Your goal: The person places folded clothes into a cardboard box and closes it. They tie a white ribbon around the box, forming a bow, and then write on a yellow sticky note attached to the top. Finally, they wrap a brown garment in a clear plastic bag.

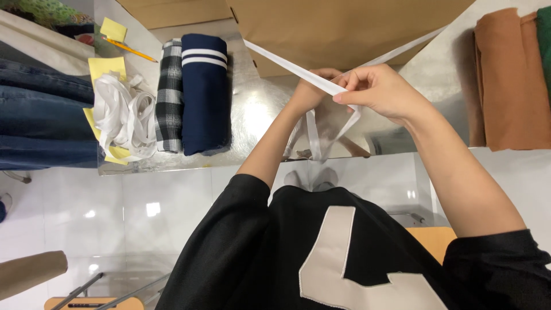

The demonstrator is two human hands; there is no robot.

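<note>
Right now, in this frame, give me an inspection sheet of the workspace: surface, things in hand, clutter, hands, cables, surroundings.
Surface: shiny metal table, reflective.
Things in hand: white strap stretched across a brown cardboard sheet, ends looping below the hands.
Clutter: navy folded cloth, plaid cloth, heap of white straps on yellow paper, pencil, jeans, rust-brown cloth.
Hands: left hand and right hand both pinch the strap.
Cables: nothing seen.
Surroundings: white tiled floor.
</note>
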